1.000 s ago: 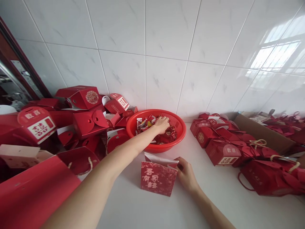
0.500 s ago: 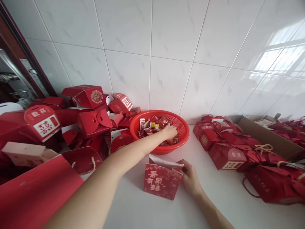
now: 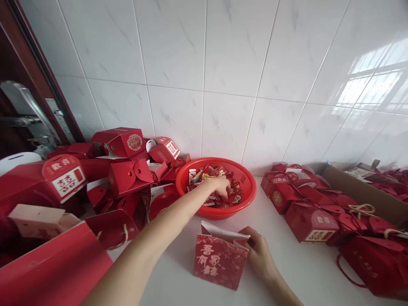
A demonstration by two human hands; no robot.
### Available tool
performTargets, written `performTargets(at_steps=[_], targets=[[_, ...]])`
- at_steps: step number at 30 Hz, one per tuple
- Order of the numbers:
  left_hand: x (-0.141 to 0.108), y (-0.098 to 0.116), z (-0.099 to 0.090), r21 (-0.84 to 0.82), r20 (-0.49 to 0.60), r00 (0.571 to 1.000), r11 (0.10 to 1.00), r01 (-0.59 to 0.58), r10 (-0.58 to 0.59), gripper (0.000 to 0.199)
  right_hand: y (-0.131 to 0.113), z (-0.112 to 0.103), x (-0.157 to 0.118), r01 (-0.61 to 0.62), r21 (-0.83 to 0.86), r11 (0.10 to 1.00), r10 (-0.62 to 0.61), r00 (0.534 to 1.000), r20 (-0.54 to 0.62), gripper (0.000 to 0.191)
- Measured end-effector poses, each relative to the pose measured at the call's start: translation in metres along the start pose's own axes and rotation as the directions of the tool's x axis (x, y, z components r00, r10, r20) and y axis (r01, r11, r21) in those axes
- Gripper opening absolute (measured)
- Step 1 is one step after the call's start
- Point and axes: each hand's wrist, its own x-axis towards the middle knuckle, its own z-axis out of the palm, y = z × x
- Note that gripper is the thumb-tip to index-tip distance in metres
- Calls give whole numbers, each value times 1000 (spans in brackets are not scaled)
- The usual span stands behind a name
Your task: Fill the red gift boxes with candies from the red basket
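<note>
A red plastic basket with perforated sides holds many small wrapped candies, mostly red, a few white or yellow. My left hand reaches down into it from the left, its fingers curled among the wrappers. The fingertips are hidden, so I cannot make out what they hold. In front of the basket, a red paper gift box with pale Chinese characters stands upright, its top open and its pale inside showing. My right hand grips the upper right edge of that box between thumb and fingers.
Red gift boxes are heaped along the left, some with rope handles. More closed red boxes stand in rows on the right, beside a brown cardboard carton. Behind rises a white tiled wall; a door handle is at the far left.
My left hand has shifted slightly left within the basket, uncovering more candies at the right. My right hand still holds the box. The whole scene sits lower in view.
</note>
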Motion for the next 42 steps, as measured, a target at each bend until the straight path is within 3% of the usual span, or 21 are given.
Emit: performTargets(at_steps=[4, 6, 10, 13, 16, 19, 22, 25, 28, 33, 38, 42], targets=[[-11, -4, 1, -37, 71, 979, 981, -191, 193, 34, -2, 0, 2, -14, -4, 1000, 14, 1000, 13, 22], [-16, -1, 3, -38, 142, 965, 976, -216, 219, 34, -2, -1, 3, -20, -11, 1000, 20, 1000, 19, 22], [-22, 11, 11, 60, 187, 976, 991, -121, 108, 46, -2, -2, 2, -17, -15, 1000, 17, 1000, 22, 22], [-22, 21, 17, 128, 160, 987, 990, -52, 31, 37, -2, -2, 2, -5, -19, 1000, 5, 1000, 23, 23], [-18, 23, 21, 129, 135, 990, 990, -47, 30, 29, -3, -2, 1, 0, -19, 1000, 1, 1000, 20, 22], [-14, 11, 20, 61, 128, 989, 995, -80, 72, 26, -3, -2, 2, 11, -19, 1000, -11, 1000, 11, 21], [-11, -12, 17, -49, 49, 993, 994, -103, 105, 24, -4, -2, 3, 18, -16, 1000, -18, 1000, 0, 20], [-10, -33, 15, -140, -57, 995, 986, -94, 86, 24, -5, -2, 3, 22, -8, 1000, -22, 1000, -3, 20], [-10, -43, 16, -192, -91, 995, 979, -67, 50, 25, -5, -2, 2, 18, -4, 1000, -18, 1000, 2, 20], [-10, -43, 17, -203, -38, 998, 978, -53, 46, 28, -5, -2, 2, 24, -4, 1000, -24, 1000, 2, 20], [-14, -38, 10, -129, 79, 996, 991, -23, 33, 46, -6, -2, 2, 26, -9, 1000, -26, 1000, 5, 20], [-18, -39, 5, -83, 75, 997, 996, 33, -27, 62, -6, -3, 2, 14, 2, 1000, -14, 1000, 12, 21]])
